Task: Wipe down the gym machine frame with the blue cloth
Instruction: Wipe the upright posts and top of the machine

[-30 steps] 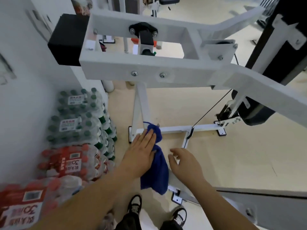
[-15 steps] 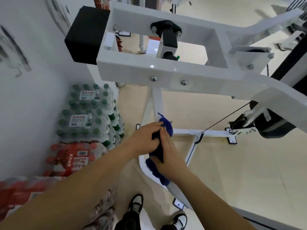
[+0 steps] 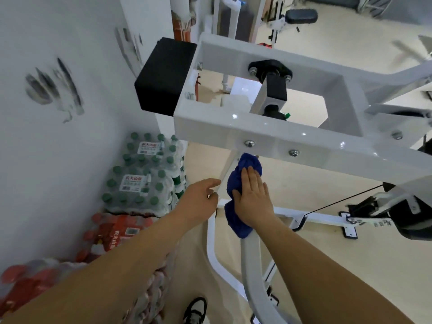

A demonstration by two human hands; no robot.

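Just under the bolted horizontal beam [image 3: 315,157] of a white gym machine frame [image 3: 346,106], a person's right hand [image 3: 253,197] presses a bunched blue cloth [image 3: 249,163] against the frame's upright post [image 3: 227,170]. Its fingers lie straight and close together. The left hand [image 3: 198,197] sits beside the post, fingers loosely curled at its edge; whether they grip it is unclear. Pinned only by a flat palm, the cloth could slip free and drop, or knuckles could knock the beam.
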